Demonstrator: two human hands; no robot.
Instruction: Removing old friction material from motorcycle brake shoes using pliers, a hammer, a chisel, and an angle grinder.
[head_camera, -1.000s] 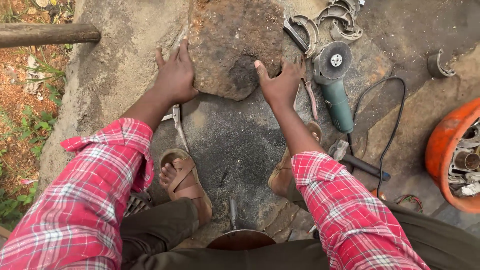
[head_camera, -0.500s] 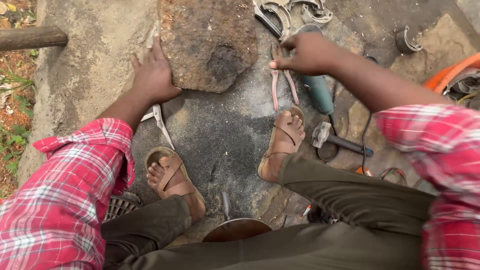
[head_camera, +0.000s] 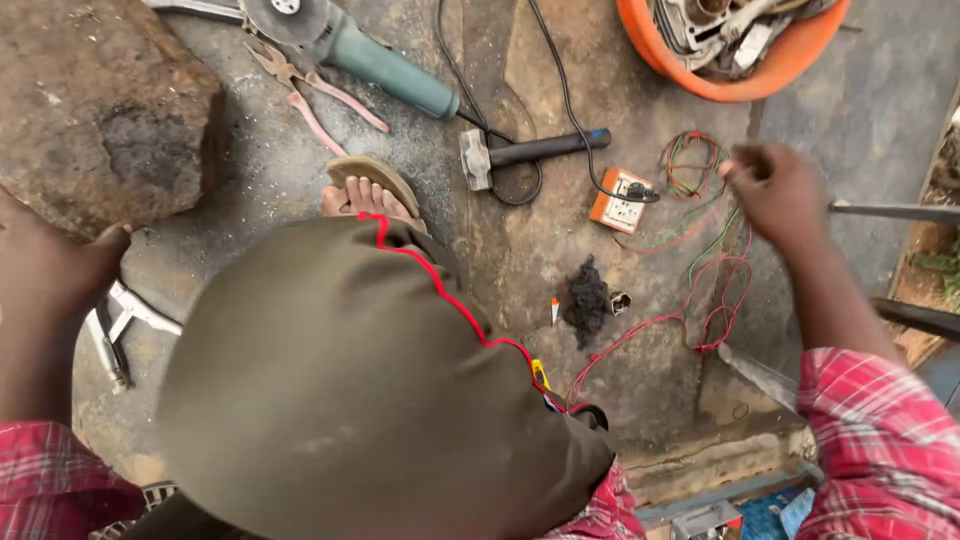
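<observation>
The big brown rock (head_camera: 95, 110) lay on the concrete floor (head_camera: 560, 270), the left hand (head_camera: 55, 265) resting loosely open against its near edge. The right hand (head_camera: 775, 190) hovered over the tangle of red and green wires (head_camera: 715, 260), fingers curled; whether they pinched a strand, I could not tell. A slow, single-strand pull would likely avoid snagging the orange socket box (head_camera: 622, 203) nearby

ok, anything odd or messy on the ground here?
Yes. Loose red and green wires lie tangled on the ground beside the orange socket box, under the right hand. A red wire trails up over the raised knee. The grinder, pliers and hammer lie scattered. The left hand rests against the rock.
</observation>
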